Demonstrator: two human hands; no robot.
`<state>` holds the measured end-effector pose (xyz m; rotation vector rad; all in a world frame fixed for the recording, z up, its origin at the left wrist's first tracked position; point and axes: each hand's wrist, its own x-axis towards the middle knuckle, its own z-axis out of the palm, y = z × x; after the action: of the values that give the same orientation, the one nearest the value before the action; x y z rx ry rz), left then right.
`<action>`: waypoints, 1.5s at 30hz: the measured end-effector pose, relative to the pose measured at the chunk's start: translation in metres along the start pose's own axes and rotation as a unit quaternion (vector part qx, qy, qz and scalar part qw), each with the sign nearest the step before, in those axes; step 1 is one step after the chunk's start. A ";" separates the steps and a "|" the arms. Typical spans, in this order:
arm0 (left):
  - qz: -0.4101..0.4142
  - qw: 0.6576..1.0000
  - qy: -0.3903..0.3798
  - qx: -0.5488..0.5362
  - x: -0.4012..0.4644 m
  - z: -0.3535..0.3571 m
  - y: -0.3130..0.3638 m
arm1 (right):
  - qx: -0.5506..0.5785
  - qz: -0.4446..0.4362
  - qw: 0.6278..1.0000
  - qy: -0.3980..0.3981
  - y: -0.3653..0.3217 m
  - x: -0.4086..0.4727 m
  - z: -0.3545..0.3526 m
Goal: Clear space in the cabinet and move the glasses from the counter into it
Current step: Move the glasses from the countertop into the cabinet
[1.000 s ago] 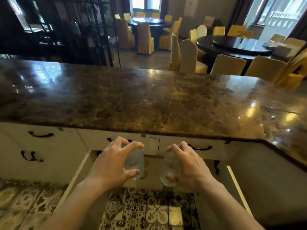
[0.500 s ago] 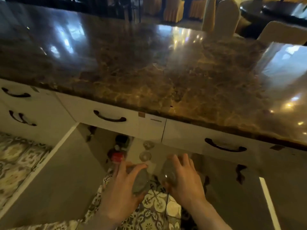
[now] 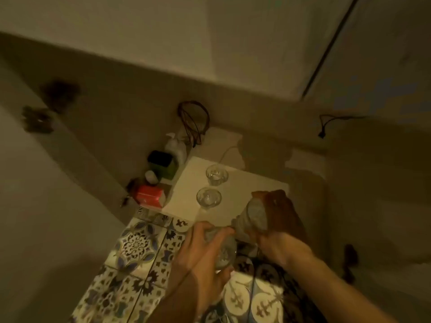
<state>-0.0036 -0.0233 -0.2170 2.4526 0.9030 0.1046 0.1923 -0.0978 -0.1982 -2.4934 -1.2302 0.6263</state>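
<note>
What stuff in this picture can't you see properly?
- Head view: the glass in the right hand is smeared by motion blur; whether it touches the shelf is unclear.
- The glass in the left hand is partly covered by fingers.
- The red box and green container are too dim and small to read.
- The dark smudges at left are blurred beyond telling.
</note>
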 end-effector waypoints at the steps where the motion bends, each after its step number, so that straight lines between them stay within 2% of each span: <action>1: 0.005 1.000 -0.008 0.002 0.012 0.024 -0.013 | -0.007 -0.020 0.999 0.040 0.010 0.019 0.020; 4: 0.032 0.999 0.002 0.011 0.052 0.072 -0.041 | 0.013 -0.038 0.997 0.071 0.035 0.066 0.051; 7: 0.099 0.994 0.041 0.012 0.094 0.111 -0.059 | -0.028 -0.030 0.988 0.147 0.062 0.106 0.079; 12: 0.125 0.989 0.061 0.044 0.160 0.161 -0.070 | -0.032 -0.032 0.979 0.199 0.096 0.164 0.107; 15: 0.123 0.990 0.056 0.037 0.189 0.184 -0.074 | -0.066 -0.065 0.968 0.232 0.112 0.188 0.125; 20: 0.152 0.984 0.065 0.060 0.213 0.201 -0.082 | -0.004 -0.056 0.978 0.200 0.127 0.224 0.128; 26: 0.163 0.983 0.066 0.053 0.221 0.211 -0.091 | -0.042 -0.064 0.982 0.175 0.123 0.252 0.130; 36: 0.174 0.980 0.089 0.044 0.218 0.216 -0.098 | -0.042 -0.079 0.987 0.132 0.107 0.285 0.138; 45: 0.198 0.975 0.098 0.011 0.221 0.222 -0.106 | -0.041 -0.077 0.987 0.132 0.107 0.295 0.152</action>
<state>0.1600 0.0838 -0.4834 2.6455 0.4798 0.4848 0.3483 0.0855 -0.4503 -2.4193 -1.3501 0.2013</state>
